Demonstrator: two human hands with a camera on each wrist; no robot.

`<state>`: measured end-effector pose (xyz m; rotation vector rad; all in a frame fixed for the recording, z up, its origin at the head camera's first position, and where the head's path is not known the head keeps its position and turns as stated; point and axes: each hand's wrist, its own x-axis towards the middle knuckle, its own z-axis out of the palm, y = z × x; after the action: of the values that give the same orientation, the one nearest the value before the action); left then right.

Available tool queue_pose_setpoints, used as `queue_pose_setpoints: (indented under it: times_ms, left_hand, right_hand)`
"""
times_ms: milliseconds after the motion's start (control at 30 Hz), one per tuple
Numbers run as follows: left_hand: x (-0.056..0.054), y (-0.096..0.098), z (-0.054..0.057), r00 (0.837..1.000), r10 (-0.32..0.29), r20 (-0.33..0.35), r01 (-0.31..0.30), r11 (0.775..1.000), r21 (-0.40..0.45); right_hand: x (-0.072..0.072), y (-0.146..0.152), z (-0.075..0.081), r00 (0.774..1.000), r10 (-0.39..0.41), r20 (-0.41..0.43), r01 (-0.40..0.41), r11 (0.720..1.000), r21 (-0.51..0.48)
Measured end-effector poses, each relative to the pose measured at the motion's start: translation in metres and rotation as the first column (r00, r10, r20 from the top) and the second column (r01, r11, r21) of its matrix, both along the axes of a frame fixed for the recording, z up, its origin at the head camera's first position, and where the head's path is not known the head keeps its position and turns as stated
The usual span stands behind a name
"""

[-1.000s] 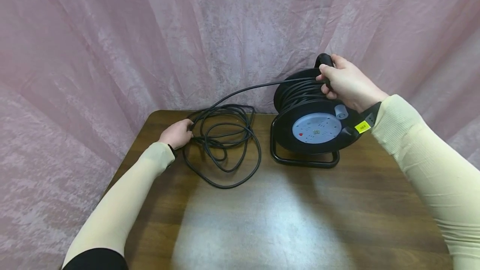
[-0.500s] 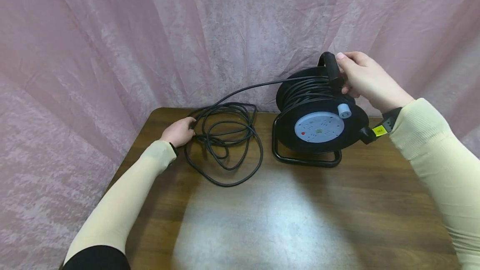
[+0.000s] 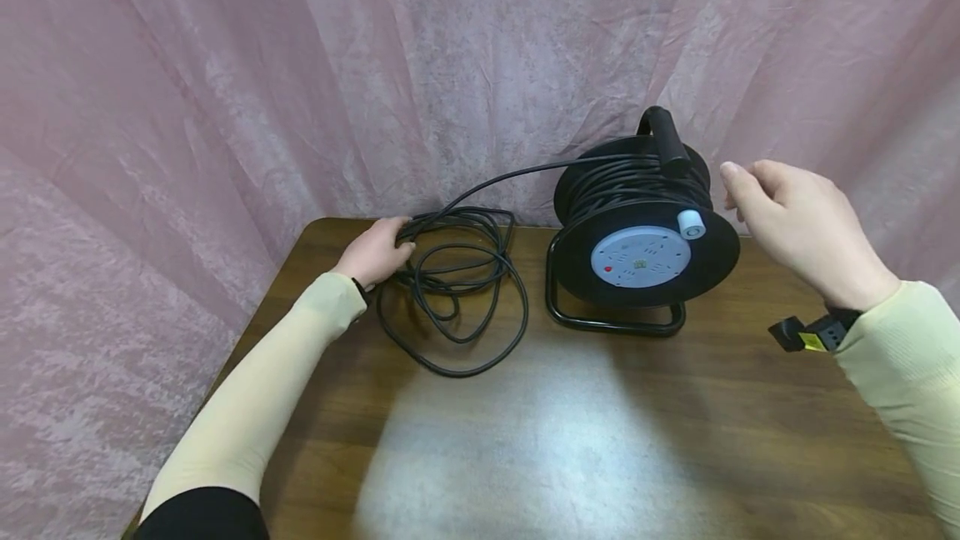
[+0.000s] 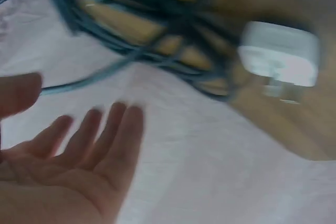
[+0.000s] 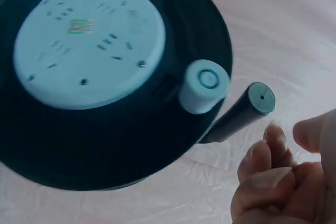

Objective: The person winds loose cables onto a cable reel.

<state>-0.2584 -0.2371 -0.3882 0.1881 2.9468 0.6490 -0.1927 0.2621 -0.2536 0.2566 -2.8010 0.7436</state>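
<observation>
A black cable reel (image 3: 716, 261) stands upright at the table's back, with a grey socket panel (image 3: 641, 257), a grey winding knob (image 3: 691, 224) and a black carrying handle (image 3: 666, 140). From its drum, black cable (image 3: 543, 167) runs left into a loose pile of loops. My left hand (image 3: 375, 255) reaches over the pile's left side. In the left wrist view its fingers are spread, grasping nothing, beside the cable. A pale plug (image 4: 278, 53) lies there on the wood. My right hand (image 3: 813, 227) is right of the reel, fingers loosely bent, apart from the handle end.
The brown wooden table (image 3: 487, 457) has rounded back corners. Pink curtain (image 3: 450, 65) hangs close behind its back edge and along the left. A black tubular base frame (image 3: 615, 326) supports the reel.
My right hand has let go of the reel's handle and moved right and down. My left hand has shifted slightly right over the cable pile. The reel stays in place.
</observation>
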Motion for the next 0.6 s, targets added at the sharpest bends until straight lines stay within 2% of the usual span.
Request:
queue_pose_setpoints:
  times_ms: [100,200,300,433,600]
  left_hand:
    - [-0.004,0.023,0.012,0.993,-0.074,-0.097,0.078,0.996,0.042]
    - [-0.01,0.05,0.022,0.97,-0.16,-0.183,0.173,0.983,0.055]
    - [-0.017,0.073,0.028,0.946,-0.218,-0.239,0.238,0.969,0.06]
    - [-0.029,0.094,0.03,0.934,-0.253,-0.251,0.275,0.96,0.056]
    - [-0.04,0.108,0.029,0.933,-0.257,-0.253,0.265,0.964,-0.003]
  right_hand:
    - [0.009,-0.001,-0.011,1.0,0.005,-0.022,-0.003,0.998,0.064]
    - [0.017,-0.004,-0.021,1.0,-0.016,-0.013,0.017,0.991,0.131]
    - [0.022,-0.008,-0.029,0.999,-0.051,-0.006,0.051,0.983,0.178]
    - [0.024,-0.015,-0.039,0.997,-0.079,-0.026,0.082,0.976,0.203]
    - [0.019,-0.022,-0.047,0.993,-0.086,-0.082,0.102,0.972,0.21]
